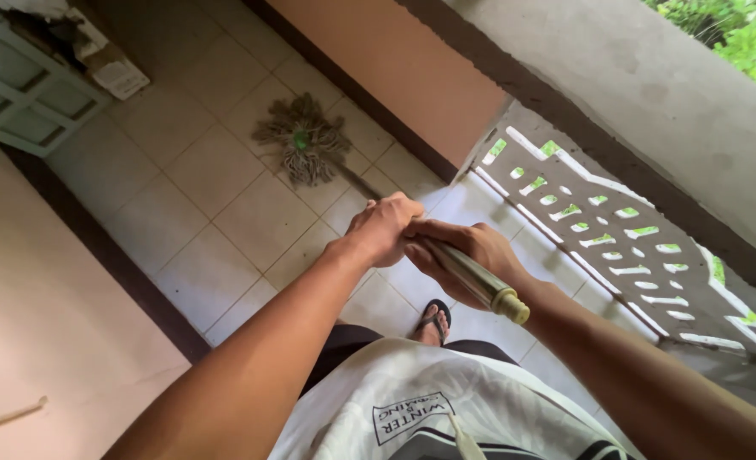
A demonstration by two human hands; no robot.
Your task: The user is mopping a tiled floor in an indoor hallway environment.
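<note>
A string mop with a grey-brown head (303, 146) and a green hub rests on the tiled floor (225, 170) ahead of me. Its metal handle (472, 277) runs back toward me and ends in a yellowish cap. My left hand (384, 228) grips the handle further down, toward the mop head. My right hand (472, 251) wraps the handle just behind it, near the capped end. Both fists are closed around the shaft and touch each other.
A peach wall with a dark baseboard (114, 255) borders the left. A white pierced balustrade (616, 238) and a concrete ledge stand on the right. A pale green window frame (20, 94) is at top left. My sandalled foot (435, 321) stands below the hands.
</note>
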